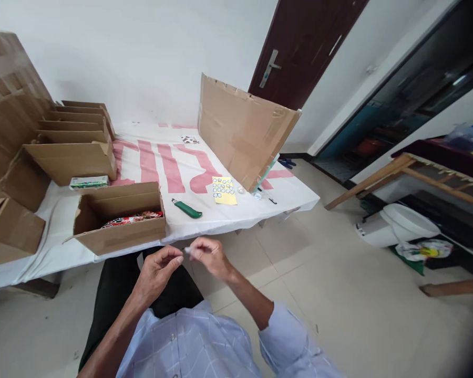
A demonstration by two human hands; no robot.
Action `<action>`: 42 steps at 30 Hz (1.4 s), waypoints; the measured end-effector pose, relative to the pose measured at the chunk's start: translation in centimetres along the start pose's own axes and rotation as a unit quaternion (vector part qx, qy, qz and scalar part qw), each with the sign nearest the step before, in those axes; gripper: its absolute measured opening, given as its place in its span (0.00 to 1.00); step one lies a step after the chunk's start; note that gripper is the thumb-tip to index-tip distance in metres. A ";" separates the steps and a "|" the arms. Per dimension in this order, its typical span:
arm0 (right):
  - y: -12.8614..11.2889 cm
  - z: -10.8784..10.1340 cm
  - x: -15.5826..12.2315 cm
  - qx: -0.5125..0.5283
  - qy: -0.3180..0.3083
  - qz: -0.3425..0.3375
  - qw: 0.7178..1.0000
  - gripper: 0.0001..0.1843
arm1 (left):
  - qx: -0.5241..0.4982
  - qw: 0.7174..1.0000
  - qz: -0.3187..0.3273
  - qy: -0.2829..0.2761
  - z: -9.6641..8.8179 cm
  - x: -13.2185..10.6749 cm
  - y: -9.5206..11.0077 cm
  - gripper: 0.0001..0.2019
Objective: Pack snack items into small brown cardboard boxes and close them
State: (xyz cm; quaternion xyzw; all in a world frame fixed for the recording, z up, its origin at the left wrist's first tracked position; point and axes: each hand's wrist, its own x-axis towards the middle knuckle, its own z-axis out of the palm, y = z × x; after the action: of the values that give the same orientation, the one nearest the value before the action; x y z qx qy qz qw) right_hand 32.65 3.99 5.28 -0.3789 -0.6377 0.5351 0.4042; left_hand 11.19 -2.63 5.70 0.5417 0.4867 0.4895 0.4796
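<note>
My right hand (211, 257) pinches a small pale object (187, 251) with a dark end, too small to name. My left hand (157, 270) is close beside it, thumb and fingertips pressed together; what they hold, if anything, is hidden. Both hands are over my lap, just in front of the table edge. On the table, nearest to them, lies a green utility knife (187, 209). An open cardboard box (130, 235) with a red-and-white packet (132, 219) inside stands left of the knife. To the right lies a yellow sheet (225, 197) bearing several blue-outlined stickers or drawings.
A tall cardboard panel (244, 128) stands on the white-covered table (291, 197), with small clear items at its foot. Several cardboard boxes (71, 155) and a green-and-white carton (89, 182) fill the left. A white bucket (398, 226) is on the floor at right, near a wooden-legged table (372, 178).
</note>
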 end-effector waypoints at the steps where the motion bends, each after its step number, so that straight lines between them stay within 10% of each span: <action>1: 0.1 -1.7 1.6 -0.063 0.042 -0.014 0.997 0.15 | -0.004 1.000 -0.016 0.017 0.0 0.0 -0.6 0.17; 4: 0.1 -7.8 8.0 -0.349 0.181 -0.025 0.919 0.11 | -0.005 0.999 -0.045 0.021 -0.2 -0.7 -2.1 0.19; 10: 1.8 -15.5 16.2 -0.498 0.194 0.050 0.844 0.11 | -0.013 0.997 -0.076 -0.025 -0.8 -3.0 -3.9 0.19; 26: 5.6 -16.6 18.2 -0.639 0.114 0.099 0.754 0.16 | -0.026 0.994 -0.106 -0.017 -1.5 -3.3 -5.3 0.19; 42: 5.3 -18.4 19.0 -0.588 0.102 0.116 0.794 0.18 | -0.031 0.990 -0.133 -0.030 -1.2 -2.5 -6.2 0.20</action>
State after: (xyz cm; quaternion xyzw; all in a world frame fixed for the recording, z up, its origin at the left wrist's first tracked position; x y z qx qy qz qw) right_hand 42.56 29.02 3.98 -0.6671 -0.7358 0.0588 0.1009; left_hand 9.52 -4.69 -0.53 0.4719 0.5244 0.4193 0.5714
